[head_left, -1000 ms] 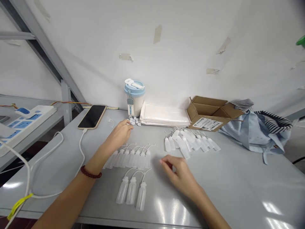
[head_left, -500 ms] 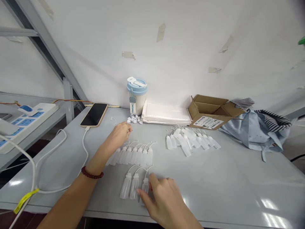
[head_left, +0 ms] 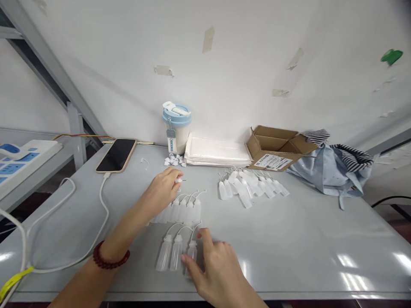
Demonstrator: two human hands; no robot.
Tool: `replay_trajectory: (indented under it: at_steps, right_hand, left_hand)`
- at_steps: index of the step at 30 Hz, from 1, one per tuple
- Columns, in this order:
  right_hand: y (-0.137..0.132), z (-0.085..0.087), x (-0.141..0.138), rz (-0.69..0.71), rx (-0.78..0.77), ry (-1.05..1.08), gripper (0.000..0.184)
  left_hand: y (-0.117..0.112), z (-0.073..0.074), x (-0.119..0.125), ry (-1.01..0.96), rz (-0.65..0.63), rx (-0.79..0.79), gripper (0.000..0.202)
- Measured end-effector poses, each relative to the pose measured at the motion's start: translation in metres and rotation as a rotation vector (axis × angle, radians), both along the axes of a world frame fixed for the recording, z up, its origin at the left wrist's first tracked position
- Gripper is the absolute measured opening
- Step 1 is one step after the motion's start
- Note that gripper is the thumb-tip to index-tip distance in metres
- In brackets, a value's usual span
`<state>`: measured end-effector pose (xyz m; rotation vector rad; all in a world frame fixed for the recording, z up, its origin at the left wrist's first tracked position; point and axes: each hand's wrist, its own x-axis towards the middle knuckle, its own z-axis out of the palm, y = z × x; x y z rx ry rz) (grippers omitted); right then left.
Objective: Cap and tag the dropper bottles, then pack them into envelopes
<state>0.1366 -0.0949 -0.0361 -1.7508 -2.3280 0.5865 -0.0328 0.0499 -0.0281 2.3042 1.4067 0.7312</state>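
Observation:
My left hand (head_left: 163,188) hovers over the grey table (head_left: 305,231), fingers pinched on a small white cap with a thin needle tip (head_left: 179,180). Just below it lies a row of several small translucent squeeze bottles (head_left: 184,209) with tethered caps. My right hand (head_left: 213,267) is near the front edge, thumb and forefinger closed on the rightmost of three small bottles (head_left: 175,252) lying side by side. Another heap of the same bottles (head_left: 250,186) lies further right.
At the back stand a blue-lidded cup (head_left: 176,128), a stack of white bags (head_left: 218,152), an open cardboard box (head_left: 276,147) and a pile of small white caps (head_left: 174,161). A phone (head_left: 116,155) on a white cable lies left, bundled cloth (head_left: 334,169) right.
My right hand has come from the middle of the table down to the three front bottles and closed on the rightmost one. My left hand has drawn back from the cap pile with a cap.

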Motion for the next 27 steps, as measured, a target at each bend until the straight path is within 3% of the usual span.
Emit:
replay_trajectory:
  at_steps: [4, 10, 16, 21, 24, 27]
  right_hand:
    - [-0.004, -0.013, 0.0, -0.004, 0.038, -0.006, 0.013]
    - [-0.01, -0.032, 0.016, -0.025, 0.195, -0.087, 0.01]
    - [-0.014, -0.028, 0.039, -0.038, 0.215, -0.133, 0.011]
    - [-0.017, -0.029, 0.05, -0.118, 0.201, -0.146, 0.012]
    - [-0.016, -0.027, 0.057, -0.164, 0.18, -0.082, 0.012]
    - [-0.01, -0.014, 0.062, -0.217, 0.111, 0.11, 0.018]
  left_hand:
    - [-0.002, -0.001, 0.001, -0.049, 0.0, -0.033, 0.02]
    - [-0.009, 0.006, 0.007, -0.145, 0.008, -0.111, 0.018]
    - [-0.015, 0.016, 0.014, -0.272, 0.064, -0.325, 0.019]
    - [-0.017, 0.019, 0.015, -0.281, 0.079, -0.362, 0.019]
    - [-0.018, 0.022, 0.015, -0.29, 0.095, -0.375, 0.02]
    - [-0.019, 0.025, 0.016, -0.334, 0.113, -0.422, 0.021]
